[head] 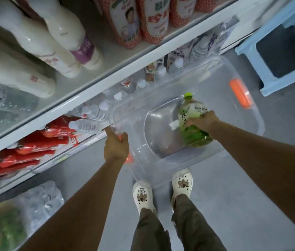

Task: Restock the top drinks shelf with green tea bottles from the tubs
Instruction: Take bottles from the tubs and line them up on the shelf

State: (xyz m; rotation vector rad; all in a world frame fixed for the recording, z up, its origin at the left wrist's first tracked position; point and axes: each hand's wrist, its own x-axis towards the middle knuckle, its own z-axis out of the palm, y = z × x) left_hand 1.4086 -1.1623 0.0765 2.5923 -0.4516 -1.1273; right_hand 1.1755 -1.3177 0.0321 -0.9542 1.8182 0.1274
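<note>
"5.0" on shelf price tag [73, 140]

One green tea bottle [193, 122], one tub [251, 124] (clear plastic).

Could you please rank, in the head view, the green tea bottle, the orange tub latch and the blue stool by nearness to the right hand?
1. Green tea bottle: gripped by the right hand.
2. Orange tub latch: tub's far rim.
3. Blue stool: beyond, upper right.

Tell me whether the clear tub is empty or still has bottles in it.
Nearly empty: the clear tub shows one green tea bottle, gripped by the right hand; the rest of its floor is bare.
</note>
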